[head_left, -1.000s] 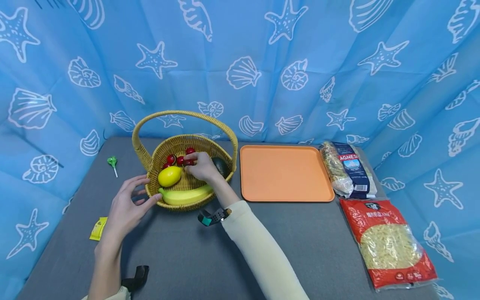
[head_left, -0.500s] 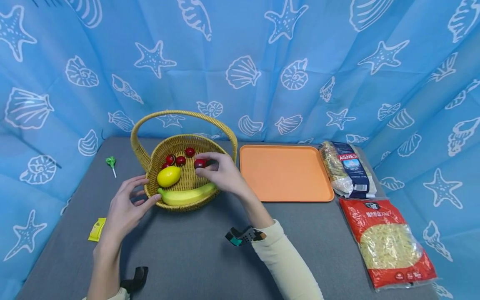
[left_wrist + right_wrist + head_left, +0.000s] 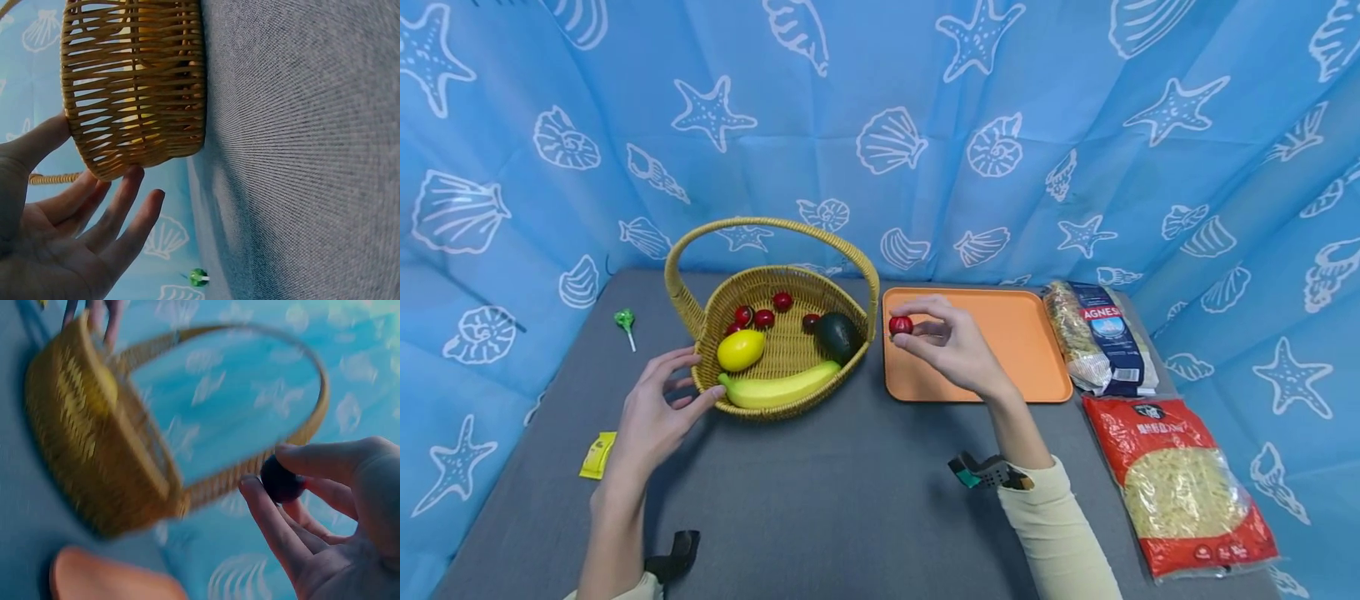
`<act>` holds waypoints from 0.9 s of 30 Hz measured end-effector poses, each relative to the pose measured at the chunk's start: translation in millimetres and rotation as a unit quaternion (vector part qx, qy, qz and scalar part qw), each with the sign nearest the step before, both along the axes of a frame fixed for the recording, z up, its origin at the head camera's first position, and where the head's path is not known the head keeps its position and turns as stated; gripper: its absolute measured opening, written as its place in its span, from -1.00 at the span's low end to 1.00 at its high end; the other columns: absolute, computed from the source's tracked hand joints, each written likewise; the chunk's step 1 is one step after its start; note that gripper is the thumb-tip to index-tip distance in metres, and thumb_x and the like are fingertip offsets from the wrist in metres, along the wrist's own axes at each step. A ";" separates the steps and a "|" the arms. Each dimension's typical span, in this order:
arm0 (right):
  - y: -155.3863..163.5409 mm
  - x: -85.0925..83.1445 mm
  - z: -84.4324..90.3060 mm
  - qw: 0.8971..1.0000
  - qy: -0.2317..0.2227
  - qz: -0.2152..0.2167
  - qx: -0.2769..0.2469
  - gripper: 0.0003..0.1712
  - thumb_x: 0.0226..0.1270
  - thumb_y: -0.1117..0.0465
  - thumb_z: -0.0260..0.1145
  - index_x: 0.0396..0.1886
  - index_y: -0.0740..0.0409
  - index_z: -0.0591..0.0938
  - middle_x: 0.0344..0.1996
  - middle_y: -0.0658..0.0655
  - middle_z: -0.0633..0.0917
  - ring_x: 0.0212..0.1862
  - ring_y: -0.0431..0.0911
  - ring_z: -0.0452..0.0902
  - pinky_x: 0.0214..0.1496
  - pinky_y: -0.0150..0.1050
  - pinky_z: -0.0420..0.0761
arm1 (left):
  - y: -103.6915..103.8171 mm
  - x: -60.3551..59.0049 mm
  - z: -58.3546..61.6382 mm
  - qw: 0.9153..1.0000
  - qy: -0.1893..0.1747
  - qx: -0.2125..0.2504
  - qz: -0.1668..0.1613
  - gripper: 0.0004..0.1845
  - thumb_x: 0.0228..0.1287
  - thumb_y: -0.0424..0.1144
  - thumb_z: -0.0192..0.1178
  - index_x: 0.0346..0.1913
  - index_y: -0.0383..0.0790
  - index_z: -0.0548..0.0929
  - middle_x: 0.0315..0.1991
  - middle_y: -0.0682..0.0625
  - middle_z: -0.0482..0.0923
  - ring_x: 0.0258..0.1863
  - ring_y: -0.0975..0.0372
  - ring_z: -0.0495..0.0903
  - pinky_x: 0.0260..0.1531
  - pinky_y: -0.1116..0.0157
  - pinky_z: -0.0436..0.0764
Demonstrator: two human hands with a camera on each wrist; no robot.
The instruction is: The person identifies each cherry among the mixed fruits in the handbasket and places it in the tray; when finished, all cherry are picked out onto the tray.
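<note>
My right hand (image 3: 953,343) pinches a small dark red cherry (image 3: 900,325) between thumb and fingertips, over the left part of an orange tray (image 3: 1022,350). In the right wrist view the cherry (image 3: 281,480) sits at the fingertips, apart from the basket. My left hand (image 3: 653,410) touches the left side of the wicker basket (image 3: 805,287), its fingers spread and thumb at the front rim. The left wrist view has those fingers (image 3: 128,194) against the woven wall. Inside the basket lie a yellow lemon (image 3: 741,350), a banana (image 3: 786,387), a dark green avocado (image 3: 838,337) and several cherries (image 3: 763,318).
Right of the tray lie a clear-and-blue pasta bag (image 3: 1101,333) and a red bag of pale noodles (image 3: 1180,487). A green lollipop (image 3: 624,320) and a small yellow packet (image 3: 597,456) lie on the left. A blue shell-print curtain (image 3: 850,125) encloses the grey table (image 3: 850,500).
My right hand has taken a cherry from the basket and moved right with it, over the tray. The avocado shows again. My left hand stays at the basket's side.
</note>
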State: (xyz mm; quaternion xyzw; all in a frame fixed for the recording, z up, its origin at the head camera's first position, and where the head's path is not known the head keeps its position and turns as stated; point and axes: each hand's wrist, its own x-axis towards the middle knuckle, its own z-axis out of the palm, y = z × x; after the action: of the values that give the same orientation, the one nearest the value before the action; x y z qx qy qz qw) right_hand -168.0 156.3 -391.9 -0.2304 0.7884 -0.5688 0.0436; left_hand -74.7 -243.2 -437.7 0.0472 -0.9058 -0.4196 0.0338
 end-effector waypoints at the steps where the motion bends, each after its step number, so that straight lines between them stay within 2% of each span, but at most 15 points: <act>1: 4.6 -5.8 -4.4 1.000 -0.006 -0.012 0.008 -0.60 0.47 0.38 0.46 0.26 0.24 0.72 0.24 0.29 0.67 0.14 0.18 0.77 0.17 -0.24 0.87 | 0.1 0.0 0.3 1.000 0.000 0.000 0.001 -0.30 0.48 -0.03 0.44 0.50 -0.30 0.48 0.57 -0.30 0.34 0.29 -0.26 0.64 0.21 -0.20 0.75; 5: 12.9 -32.1 -26.9 0.997 -0.051 -0.051 0.041 -0.57 0.53 0.35 0.42 0.34 0.26 0.67 0.34 0.32 0.60 0.26 0.28 0.76 0.23 0.04 0.87 | 0.3 -0.3 0.5 1.000 -0.001 -0.002 0.004 -0.30 0.48 -0.03 0.44 0.50 -0.31 0.48 0.57 -0.30 0.34 0.29 -0.27 0.63 0.21 -0.22 0.75; 8: 12.6 -52.4 -47.5 0.993 -0.076 -0.072 0.059 -0.52 0.54 0.39 0.38 0.40 0.34 0.62 0.41 0.37 0.52 0.32 0.31 0.73 0.24 0.08 0.85 | 0.0 -0.6 -0.3 1.000 -0.001 -0.002 0.005 -0.30 0.48 -0.03 0.44 0.50 -0.31 0.48 0.57 -0.30 0.34 0.29 -0.28 0.64 0.22 -0.23 0.75; 10: 10.9 -64.8 -60.3 0.991 -0.081 -0.082 0.071 -0.50 0.53 0.42 0.37 0.41 0.37 0.60 0.44 0.39 0.50 0.34 0.31 0.71 0.27 0.00 0.85 | -0.2 -0.7 -0.9 1.000 -0.001 -0.001 0.004 -0.29 0.48 -0.03 0.44 0.51 -0.31 0.48 0.57 -0.31 0.34 0.29 -0.28 0.64 0.22 -0.23 0.75; 13: 7.5 -79.9 -74.8 0.988 -0.074 -0.095 0.096 -0.52 0.51 0.43 0.39 0.37 0.37 0.62 0.39 0.40 0.59 0.32 0.28 0.73 0.23 -0.15 0.83 | -0.2 -1.0 -1.5 1.000 -0.001 -0.002 0.003 -0.29 0.48 -0.02 0.44 0.51 -0.30 0.47 0.58 -0.31 0.33 0.29 -0.27 0.64 0.22 -0.23 0.75; 17: 1.8 -92.5 -85.9 0.984 -0.066 -0.099 0.131 -0.58 0.51 0.39 0.40 0.31 0.32 0.67 0.20 0.40 0.75 0.15 0.21 0.78 -0.12 -0.38 0.72 | 0.4 -1.5 -1.9 1.000 -0.004 0.000 0.002 -0.28 0.48 -0.02 0.43 0.52 -0.29 0.46 0.59 -0.30 0.32 0.30 -0.27 0.62 0.24 -0.23 0.76; 19: -0.9 -95.9 -88.0 0.983 -0.069 -0.096 0.139 -0.59 0.52 0.38 0.40 0.31 0.31 0.68 0.14 0.40 0.78 0.05 0.16 0.77 -0.28 -0.44 0.63 | 0.5 -1.4 -1.9 1.000 -0.006 0.002 0.003 -0.29 0.49 -0.02 0.43 0.53 -0.29 0.46 0.59 -0.30 0.32 0.31 -0.27 0.62 0.24 -0.23 0.76; 21: -3.0 -97.9 -88.7 0.983 -0.071 -0.090 0.143 -0.59 0.53 0.39 0.39 0.32 0.32 0.67 0.14 0.41 0.77 0.00 0.15 0.73 -0.35 -0.45 0.58 | 0.4 -1.1 -1.8 1.000 -0.006 0.003 0.003 -0.29 0.49 -0.03 0.43 0.53 -0.28 0.46 0.60 -0.30 0.31 0.31 -0.27 0.62 0.24 -0.22 0.75; 24: -4.6 -99.1 -88.7 0.983 -0.071 -0.086 0.149 -0.55 0.53 0.37 0.39 0.36 0.29 0.65 0.18 0.38 0.77 0.04 0.15 0.73 -0.25 -0.39 0.65 | 0.4 -0.7 -1.2 1.000 -0.006 0.003 0.004 -0.29 0.49 -0.02 0.43 0.52 -0.28 0.46 0.59 -0.30 0.31 0.31 -0.27 0.62 0.24 -0.22 0.76; 27: -3.5 -98.4 -87.5 0.983 -0.077 -0.087 0.142 -0.51 0.53 0.35 0.41 0.40 0.26 0.62 0.25 0.37 0.74 0.18 0.21 0.71 0.11 -0.13 0.80 | 0.4 -0.8 -0.9 1.000 -0.004 0.003 0.003 -0.29 0.49 -0.03 0.43 0.52 -0.29 0.47 0.59 -0.30 0.33 0.31 -0.27 0.63 0.23 -0.21 0.76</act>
State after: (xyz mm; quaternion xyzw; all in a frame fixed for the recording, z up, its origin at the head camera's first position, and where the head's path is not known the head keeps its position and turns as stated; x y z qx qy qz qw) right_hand -266.3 152.8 -479.4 -0.1080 0.8724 -0.4688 0.0866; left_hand -75.5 -242.8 -438.6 0.0512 -0.9047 -0.4219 0.0312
